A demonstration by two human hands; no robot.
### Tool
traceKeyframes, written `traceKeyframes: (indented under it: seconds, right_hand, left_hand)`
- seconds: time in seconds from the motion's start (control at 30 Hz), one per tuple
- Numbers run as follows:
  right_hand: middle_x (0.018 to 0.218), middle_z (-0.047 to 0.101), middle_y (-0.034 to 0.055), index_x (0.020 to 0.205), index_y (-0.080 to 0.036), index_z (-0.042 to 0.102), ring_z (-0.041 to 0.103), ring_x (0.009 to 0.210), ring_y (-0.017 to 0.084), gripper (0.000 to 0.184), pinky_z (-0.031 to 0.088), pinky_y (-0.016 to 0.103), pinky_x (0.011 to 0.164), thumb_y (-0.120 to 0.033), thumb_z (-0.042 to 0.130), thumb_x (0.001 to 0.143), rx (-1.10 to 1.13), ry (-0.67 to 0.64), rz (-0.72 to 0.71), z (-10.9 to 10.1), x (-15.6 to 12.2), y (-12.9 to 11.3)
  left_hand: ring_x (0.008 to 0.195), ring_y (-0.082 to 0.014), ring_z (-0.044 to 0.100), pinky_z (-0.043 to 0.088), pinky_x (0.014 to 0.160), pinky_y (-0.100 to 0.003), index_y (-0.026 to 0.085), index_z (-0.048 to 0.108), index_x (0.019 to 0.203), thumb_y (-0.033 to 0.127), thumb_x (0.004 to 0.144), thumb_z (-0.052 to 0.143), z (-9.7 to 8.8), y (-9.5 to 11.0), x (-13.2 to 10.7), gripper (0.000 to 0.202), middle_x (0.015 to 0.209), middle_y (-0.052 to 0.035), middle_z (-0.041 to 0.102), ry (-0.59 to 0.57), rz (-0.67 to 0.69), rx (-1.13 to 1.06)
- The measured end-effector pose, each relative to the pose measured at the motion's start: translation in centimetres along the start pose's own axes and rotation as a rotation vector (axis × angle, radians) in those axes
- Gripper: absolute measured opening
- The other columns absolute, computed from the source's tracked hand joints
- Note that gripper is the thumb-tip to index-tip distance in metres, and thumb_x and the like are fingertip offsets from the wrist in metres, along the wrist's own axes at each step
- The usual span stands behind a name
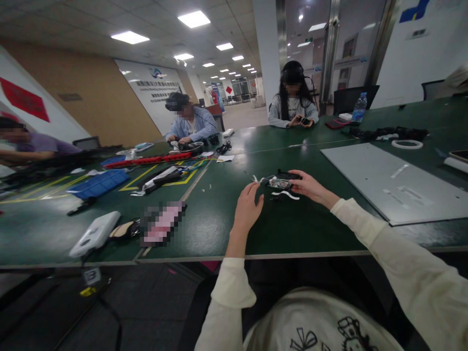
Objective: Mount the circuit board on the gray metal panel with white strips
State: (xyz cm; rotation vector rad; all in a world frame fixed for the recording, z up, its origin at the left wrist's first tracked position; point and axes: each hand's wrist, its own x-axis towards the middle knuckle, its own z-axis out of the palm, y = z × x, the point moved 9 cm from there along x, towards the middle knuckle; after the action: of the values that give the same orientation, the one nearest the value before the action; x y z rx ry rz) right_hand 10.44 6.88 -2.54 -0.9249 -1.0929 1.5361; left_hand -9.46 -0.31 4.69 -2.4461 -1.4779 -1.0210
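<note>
My right hand (309, 186) grips the right end of a small black-cased device with an exposed circuit board (280, 183), thumb and fingers closed on its edge. My left hand (248, 207) is at the device's left side, thumb apart from the fingers. Its fingertips reach thin pale wires or strips (255, 179); whether they touch them is too small to tell. Just below the device, a curved white strip (285, 195) lies on the green table (219, 229).
A grey board (398, 185) lies to my right, beside a white tape ring (407, 144). Leftward are a pink phone-like item (164, 224), a white power bank-like box (95, 234) and a blue tray (98, 184). A water bottle (360, 107) stands far right. Several people sit around the table.
</note>
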Motion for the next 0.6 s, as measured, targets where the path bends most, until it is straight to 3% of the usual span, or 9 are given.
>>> traceKeyframes:
  seconds: [0.13, 0.2, 0.27, 0.43, 0.6]
  right_hand:
    - [0.099, 0.063, 0.0043, 0.144, -0.027, 0.032, 0.064, 0.074, 0.011, 0.071, 0.058, 0.028, 0.075, -0.025, 0.067, 0.082, -0.080, -0.230, 0.129, 4.6, -2.0, 1.3]
    - [0.105, 0.062, 0.0049, 0.149, -0.031, 0.023, 0.066, 0.081, 0.013, 0.076, 0.057, 0.032, 0.082, -0.030, 0.065, 0.085, -0.123, -0.306, 0.146, 5.3, -2.5, 1.2]
    - [0.112, 0.060, 0.0060, 0.149, -0.032, 0.024, 0.067, 0.088, 0.015, 0.075, 0.055, 0.033, 0.088, -0.033, 0.064, 0.086, -0.172, -0.324, 0.124, 4.8, -2.6, 0.7]
    - [0.123, 0.057, 0.0094, 0.141, -0.029, 0.042, 0.064, 0.101, 0.019, 0.059, 0.051, 0.038, 0.096, -0.038, 0.063, 0.086, -0.398, -0.194, 0.081, 0.1, -1.6, -1.0]
    - [0.136, 0.048, 0.0087, 0.134, -0.031, 0.047, 0.052, 0.121, 0.022, 0.057, 0.044, 0.038, 0.102, -0.041, 0.064, 0.081, -0.448, 0.068, -0.004, -7.5, -0.1, -4.4]
  left_hand:
    - [0.128, -0.0233, 0.046, 0.038, 0.110, -0.045, 0.020, 0.050, 0.126, 0.029, 0.090, 0.053, 0.9, 1.9, 0.0, 0.038, 0.135, -0.0099, 0.052, -0.089, 0.129, -0.009]
    - [0.129, -0.0239, 0.045, 0.037, 0.110, -0.045, 0.020, 0.052, 0.126, 0.031, 0.089, 0.054, 1.8, 2.8, -0.2, 0.038, 0.135, -0.0103, 0.051, -0.166, 0.191, -0.006]
    - [0.129, -0.0238, 0.045, 0.037, 0.110, -0.044, 0.020, 0.054, 0.124, 0.033, 0.090, 0.053, 2.6, 3.4, -0.4, 0.036, 0.134, -0.0107, 0.052, -0.225, 0.221, 0.002]
    - [0.122, -0.0217, 0.051, 0.039, 0.107, -0.040, 0.020, 0.057, 0.121, 0.037, 0.095, 0.044, 3.9, 3.8, -0.6, 0.033, 0.127, -0.0088, 0.059, -0.338, 0.224, 0.026]
    - [0.121, -0.0219, 0.052, 0.040, 0.105, -0.039, 0.018, 0.056, 0.122, 0.043, 0.098, 0.037, 4.2, 4.0, -0.4, 0.039, 0.127, -0.0094, 0.059, -0.371, 0.194, 0.095]
